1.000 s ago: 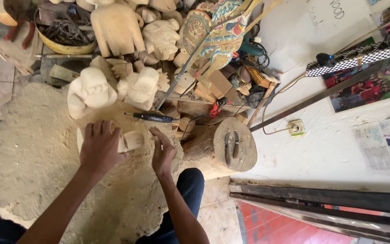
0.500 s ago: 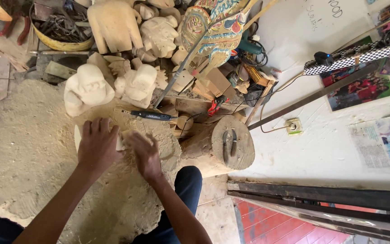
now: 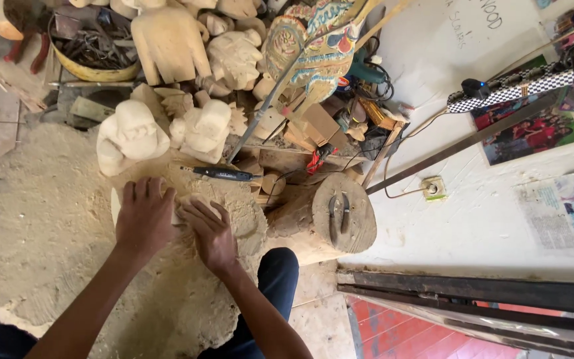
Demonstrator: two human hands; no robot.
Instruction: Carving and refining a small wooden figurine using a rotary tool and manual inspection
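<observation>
Left hand (image 3: pixel 144 219), right hand (image 3: pixel 212 233) palm-down

pale wood piece (image 3: pixel 179 214) mostly under both hands (shape untellable), elbows cropped

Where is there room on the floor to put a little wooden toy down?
The sawdust mat lies bare to the side of the left hand, below the pale carved figure. The log stump holds only pliers. Above the right hand, around the rotary tool and the carvings, it is crowded.
</observation>
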